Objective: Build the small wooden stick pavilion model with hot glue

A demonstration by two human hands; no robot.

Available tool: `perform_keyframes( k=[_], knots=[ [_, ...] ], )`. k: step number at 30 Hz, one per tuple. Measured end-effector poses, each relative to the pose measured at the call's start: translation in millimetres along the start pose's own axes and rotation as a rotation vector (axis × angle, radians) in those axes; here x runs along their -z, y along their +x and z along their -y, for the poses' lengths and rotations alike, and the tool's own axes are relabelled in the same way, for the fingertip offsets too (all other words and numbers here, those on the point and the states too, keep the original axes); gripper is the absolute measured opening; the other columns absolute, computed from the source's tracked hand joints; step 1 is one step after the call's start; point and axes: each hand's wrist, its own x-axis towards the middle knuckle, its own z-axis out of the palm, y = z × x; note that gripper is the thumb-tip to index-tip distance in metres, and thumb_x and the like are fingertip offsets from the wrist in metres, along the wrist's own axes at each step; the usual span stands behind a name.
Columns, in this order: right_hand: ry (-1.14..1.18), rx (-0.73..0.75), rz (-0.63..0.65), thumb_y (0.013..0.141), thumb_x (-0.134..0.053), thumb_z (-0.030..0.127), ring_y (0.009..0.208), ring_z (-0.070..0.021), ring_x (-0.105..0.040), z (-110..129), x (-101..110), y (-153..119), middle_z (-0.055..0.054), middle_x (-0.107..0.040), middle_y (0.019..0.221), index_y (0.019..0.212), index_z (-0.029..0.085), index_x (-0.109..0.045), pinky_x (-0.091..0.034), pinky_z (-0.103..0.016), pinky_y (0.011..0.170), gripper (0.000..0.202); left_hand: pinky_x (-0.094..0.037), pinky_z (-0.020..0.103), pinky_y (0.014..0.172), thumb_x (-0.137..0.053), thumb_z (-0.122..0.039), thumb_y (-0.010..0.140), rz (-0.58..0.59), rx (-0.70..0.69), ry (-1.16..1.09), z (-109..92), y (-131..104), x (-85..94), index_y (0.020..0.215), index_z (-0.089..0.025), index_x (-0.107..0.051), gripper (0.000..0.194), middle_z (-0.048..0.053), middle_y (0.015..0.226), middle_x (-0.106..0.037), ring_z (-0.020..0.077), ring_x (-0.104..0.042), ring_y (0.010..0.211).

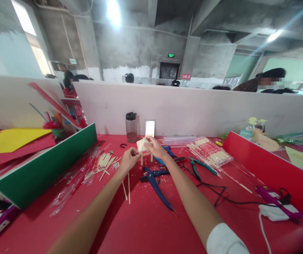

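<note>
A small model house made of wooden sticks (142,145) stands on thin legs at the middle of the red table. My right hand (155,148) grips its top from the right side, with the fingers over the slanted surface. Close by on the left, the fingers of my left hand (130,158) are pinched together beside the model; what they hold, if anything, is too small to tell. Blue pipe cutters (155,185) lie in front of the model. Loose wooden sticks (105,160) are piled to the left, and two long sticks (129,188) lie below my left hand.
Green-handled pliers (204,165), black cables (224,192) and bagged stick bundles (209,150) lie to the right. A dark-lidded bottle (131,128) and a lit phone (150,128) stand at the back. A green board (53,165) and a red board (270,173) flank the workspace.
</note>
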Motion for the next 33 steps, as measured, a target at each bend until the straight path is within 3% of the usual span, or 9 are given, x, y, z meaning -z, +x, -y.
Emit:
perform_keyframes(
  k=[8, 16, 23, 33],
  knots=[
    [0.004, -0.015, 0.010, 0.093, -0.052, 0.047, 0.111, -0.0216, -0.056, -3.7, 1.4, 1.7, -0.009, -0.061, 0.116, 0.118, 0.020, -0.056, -0.044, -0.036, 0.098, 0.037, -0.040, 0.025, 0.064, -0.061, -0.024, 0.063, 0.001, -0.061, 0.083, -3.4, 1.6, 14.3, 0.071, -0.021, -0.052, 0.013, -0.003, 0.067, -0.057, 0.0137, -0.054, 0.063],
    [0.005, -0.022, 0.037, 0.094, -0.050, 0.045, 0.113, -0.0215, -0.056, -4.0, 4.6, 0.4, -0.008, -0.060, 0.118, 0.118, 0.020, -0.055, -0.045, -0.035, 0.097, 0.035, -0.035, 0.026, 0.061, -0.059, -0.017, 0.067, 0.164, -0.184, 0.374, -22.1, -4.7, 36.4, 0.074, -0.023, -0.055, 0.011, -0.003, 0.067, -0.060, 0.0164, -0.053, 0.061],
    [-0.043, -0.003, 0.045, 0.094, -0.050, 0.044, 0.112, -0.0213, -0.055, -0.6, 2.1, 0.8, -0.008, -0.058, 0.118, 0.118, 0.020, -0.054, -0.043, -0.035, 0.099, 0.034, -0.037, 0.026, 0.061, -0.059, -0.011, 0.061, 0.282, -0.274, 0.366, -27.3, -3.3, 47.3, 0.071, -0.024, -0.060, 0.016, -0.002, 0.064, -0.060, 0.0169, -0.052, 0.059],
    [-0.068, 0.002, 0.018, 0.092, -0.053, 0.044, 0.108, -0.0201, -0.055, 1.7, 2.5, 1.6, -0.008, -0.059, 0.115, 0.115, 0.019, -0.056, -0.042, -0.035, 0.099, 0.034, -0.044, 0.025, 0.074, -0.053, -0.009, 0.072, 0.497, -0.384, 0.656, -29.3, 0.4, 55.9, 0.084, -0.020, -0.072, 0.025, 0.004, 0.086, -0.070, 0.0163, -0.062, 0.077]
  ],
)
